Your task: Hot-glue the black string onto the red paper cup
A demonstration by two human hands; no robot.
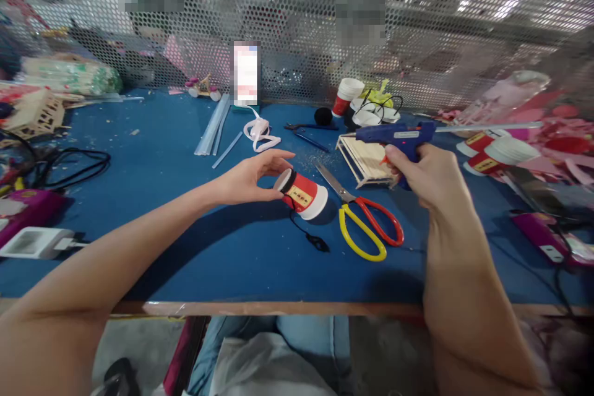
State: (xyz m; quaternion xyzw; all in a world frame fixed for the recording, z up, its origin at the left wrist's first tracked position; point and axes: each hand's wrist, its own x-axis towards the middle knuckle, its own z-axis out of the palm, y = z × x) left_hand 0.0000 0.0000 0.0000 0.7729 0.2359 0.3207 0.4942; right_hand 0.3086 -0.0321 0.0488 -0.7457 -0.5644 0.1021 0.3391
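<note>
Near the tabletop's (223,260) front edge, the left hand (248,178) pinched the cup (302,193), lying rim rightward; the right hand (429,174) gripped the glue gun (399,134), nozzle aimed left.

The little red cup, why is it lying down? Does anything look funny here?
The red and white paper cup lies tipped on its side on the blue table, steadied by the left hand. Another cup at the back stands upright. The right hand grips a blue glue gun. Small crumbs litter the table.

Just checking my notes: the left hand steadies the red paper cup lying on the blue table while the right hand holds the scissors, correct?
Not quite: the head view shows the right hand holding the blue glue gun; the scissors lie untouched on the blue table. The left hand does steady the red paper cup.
</note>
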